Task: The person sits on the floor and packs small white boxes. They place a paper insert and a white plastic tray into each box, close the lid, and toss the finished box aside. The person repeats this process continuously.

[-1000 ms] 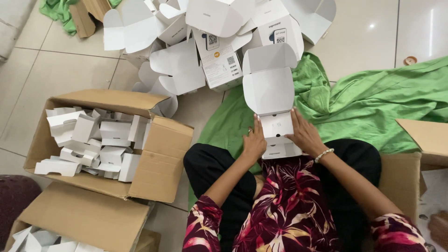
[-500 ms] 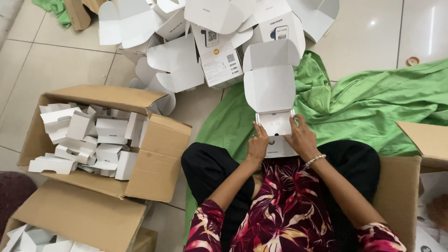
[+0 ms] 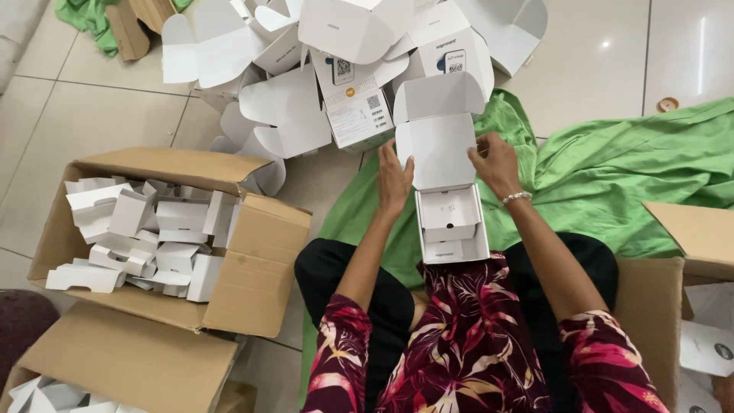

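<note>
both hands, left hand and right hand, are clamped on the side edges of the raised lid of a white carton resting open on the person's lap. its tray looks shaped but not closed, judging by the upright lid. a heap of folded cartons lies on the floor ahead, and a cardboard box of white inserts remains.

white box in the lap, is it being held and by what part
Yes. Both hands hold the open white box by its raised lid: left hand on the left edge, right hand on the right edge.
</note>
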